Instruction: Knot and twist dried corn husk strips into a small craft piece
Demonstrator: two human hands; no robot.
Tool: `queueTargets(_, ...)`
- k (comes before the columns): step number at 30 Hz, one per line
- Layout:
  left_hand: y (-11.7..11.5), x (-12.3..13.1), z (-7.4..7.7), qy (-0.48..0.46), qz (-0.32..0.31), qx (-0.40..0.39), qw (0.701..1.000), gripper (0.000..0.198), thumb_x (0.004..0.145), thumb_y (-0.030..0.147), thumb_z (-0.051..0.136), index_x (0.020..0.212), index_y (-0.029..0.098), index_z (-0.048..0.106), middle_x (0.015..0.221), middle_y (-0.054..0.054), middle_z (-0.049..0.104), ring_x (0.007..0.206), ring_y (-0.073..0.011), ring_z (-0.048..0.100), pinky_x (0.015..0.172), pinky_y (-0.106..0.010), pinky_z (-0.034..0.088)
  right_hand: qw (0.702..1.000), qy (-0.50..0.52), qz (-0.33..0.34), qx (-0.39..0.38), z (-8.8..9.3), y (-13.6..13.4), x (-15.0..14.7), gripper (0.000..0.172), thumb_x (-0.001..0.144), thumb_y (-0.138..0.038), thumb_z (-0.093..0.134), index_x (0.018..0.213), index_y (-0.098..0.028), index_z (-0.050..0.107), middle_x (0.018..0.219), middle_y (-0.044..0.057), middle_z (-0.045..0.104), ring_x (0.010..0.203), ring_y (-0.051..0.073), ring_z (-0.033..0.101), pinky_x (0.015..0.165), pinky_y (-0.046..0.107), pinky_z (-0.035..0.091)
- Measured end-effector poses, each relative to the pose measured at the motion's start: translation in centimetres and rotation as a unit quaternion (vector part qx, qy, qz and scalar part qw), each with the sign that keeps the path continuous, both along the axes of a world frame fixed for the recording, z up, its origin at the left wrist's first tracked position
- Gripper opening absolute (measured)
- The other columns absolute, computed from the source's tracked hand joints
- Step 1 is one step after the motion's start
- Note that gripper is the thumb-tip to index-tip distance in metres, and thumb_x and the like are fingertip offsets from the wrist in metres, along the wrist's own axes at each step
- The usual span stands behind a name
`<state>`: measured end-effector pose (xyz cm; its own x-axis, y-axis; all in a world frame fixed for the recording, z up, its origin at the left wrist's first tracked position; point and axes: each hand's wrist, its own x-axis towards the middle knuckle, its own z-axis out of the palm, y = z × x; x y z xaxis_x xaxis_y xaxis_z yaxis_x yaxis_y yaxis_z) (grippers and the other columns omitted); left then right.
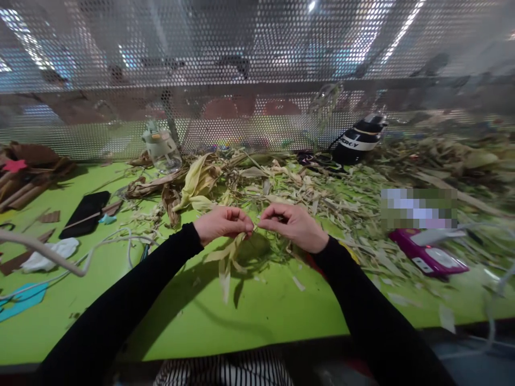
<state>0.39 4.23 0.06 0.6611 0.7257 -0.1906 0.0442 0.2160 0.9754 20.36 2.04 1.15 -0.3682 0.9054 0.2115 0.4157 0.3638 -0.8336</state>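
Note:
My left hand [225, 222] pinches a bundle of pale corn husk strips [228, 258], whose loose ends hang down over the green table [193, 321]. Almost touching it, my right hand [295, 225] is closed with thumb and forefinger together near the same strips. Whatever lies between those right fingertips is too small to make out clearly. Just beyond the left hand rests a larger yellow-green corn husk [200, 179]. Shredded husk pieces [322, 195] are scattered behind and to the right of both hands.
A black phone [82, 215], a white cable [90, 257] and crumpled tissue [52, 253] lie at left. A clear bottle [163, 150] and a black bottle [358, 142] stand by the perforated metal screen [241, 53]. At right sits a magenta power strip [428, 257].

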Motion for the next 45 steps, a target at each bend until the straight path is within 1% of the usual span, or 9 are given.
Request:
queueTargets(4, -0.7, 0.8, -0.6, -0.003, -0.051, -0.019, 0.999, 0.026, 0.062, 0.031, 0.077, 0.069, 0.011, 0.061, 0.065, -0.001, 0.064, 0.052, -0.0054, 0.049, 0.049, -0.020, 0.035, 0.998, -0.013, 0.019, 0.052, -0.7, 0.3, -0.6, 0.021, 0.077, -0.040, 0.064, 0.073, -0.019, 0.063, 0.070, 0.001, 0.059, 0.063, 0.013, 0.051, 0.059, 0.026, 0.039)
queueTargets(9, -0.9, 1.8, -1.3, -0.153, 0.065, -0.063, 0.984, 0.030, 0.060, 0.032, 0.078, 0.069, 0.012, 0.057, 0.066, -0.001, 0.064, 0.060, -0.0081, 0.057, 0.061, -0.022, 0.045, 0.974, -0.041, -0.085, 0.206, 0.0, 0.2, -0.3, 0.014, 0.080, -0.033, 0.062, 0.079, -0.020, 0.063, 0.097, 0.007, 0.061, 0.096, 0.021, 0.054, 0.086, 0.036, 0.039)
queueTargets(15, -0.4, 1.7, -1.4, -0.148, 0.132, -0.015, 0.980, 0.031, 0.061, 0.031, 0.077, 0.074, 0.013, 0.055, 0.068, 0.001, 0.064, 0.061, -0.0070, 0.057, 0.059, -0.020, 0.042, 0.989, -0.075, -0.029, 0.123, 0.4, -0.1, -0.1, 0.016, 0.080, -0.035, 0.062, 0.075, -0.020, 0.066, 0.079, 0.004, 0.061, 0.076, 0.017, 0.055, 0.072, 0.031, 0.041)
queueTargets(23, -0.6, 1.8, -1.3, -0.107, 0.163, 0.002, 0.981, 0.028, 0.061, 0.024, 0.075, 0.076, 0.013, 0.054, 0.061, 0.005, 0.055, 0.050, -0.0022, 0.045, 0.050, -0.017, 0.034, 0.986, -0.067, 0.012, 0.150, 0.3, 0.0, -0.3, 0.015, 0.083, -0.029, 0.056, 0.073, -0.019, 0.060, 0.079, 0.004, 0.059, 0.076, 0.017, 0.054, 0.071, 0.031, 0.042)
queueTargets(25, -0.6, 1.8, -1.3, -0.111, 0.156, 0.021, 0.981, 0.028, 0.062, 0.024, 0.074, 0.078, 0.013, 0.054, 0.063, 0.004, 0.054, 0.052, -0.0029, 0.047, 0.049, -0.017, 0.035, 0.990, -0.047, -0.004, 0.133, 0.3, -0.3, -0.5, 0.011, 0.082, -0.029, 0.057, 0.084, -0.020, 0.062, 0.092, 0.007, 0.061, 0.082, 0.018, 0.056, 0.072, 0.032, 0.045)
queueTargets(29, -0.8, 1.7, -1.1, -0.097, 0.138, 0.081, 0.982, 0.027, 0.067, 0.024, 0.070, 0.085, 0.015, 0.051, 0.073, 0.004, 0.052, 0.057, -0.0035, 0.050, 0.054, -0.017, 0.041, 0.998, -0.015, -0.004, 0.062, 0.2, -0.5, -0.8, 0.031, 0.082, -0.029, 0.056, 0.112, -0.021, 0.059, 0.110, 0.009, 0.062, 0.087, 0.020, 0.059, 0.074, 0.035, 0.048)
queueTargets(37, -0.9, 1.5, -0.8, -0.055, 0.137, 0.184, 0.972, 0.019, 0.076, 0.022, 0.061, 0.088, 0.016, 0.047, 0.083, 0.003, 0.049, 0.053, -0.0018, 0.048, 0.050, -0.017, 0.042, 0.998, -0.022, -0.034, 0.050, -1.3, 0.3, -0.5, 0.017, 0.080, -0.036, 0.060, 0.077, -0.020, 0.066, 0.073, 0.002, 0.065, 0.064, 0.015, 0.055, 0.060, 0.027, 0.041)
queueTargets(40, -0.9, 1.5, -0.7, -0.049, 0.156, 0.201, 0.966, 0.018, 0.079, 0.023, 0.058, 0.090, 0.017, 0.046, 0.083, 0.002, 0.049, 0.053, -0.0015, 0.047, 0.049, -0.016, 0.043, 0.996, 0.002, -0.052, 0.076, -1.2, 0.2, -0.6, 0.014, 0.080, -0.033, 0.059, 0.080, -0.020, 0.064, 0.076, 0.002, 0.064, 0.066, 0.014, 0.054, 0.061, 0.027, 0.041)
queueTargets(45, -1.2, 1.7, -0.8, -0.061, 0.151, 0.197, 0.967, 0.022, 0.078, 0.025, 0.058, 0.093, 0.018, 0.044, 0.087, 0.002, 0.047, 0.051, -0.0013, 0.046, 0.048, -0.018, 0.047, 0.998, 0.050, -0.024, -0.009, -1.2, -0.1, -1.2, 0.018, 0.079, -0.034, 0.060, 0.091, -0.020, 0.063, 0.075, 0.001, 0.063, 0.065, 0.015, 0.055, 0.060, 0.026, 0.042)
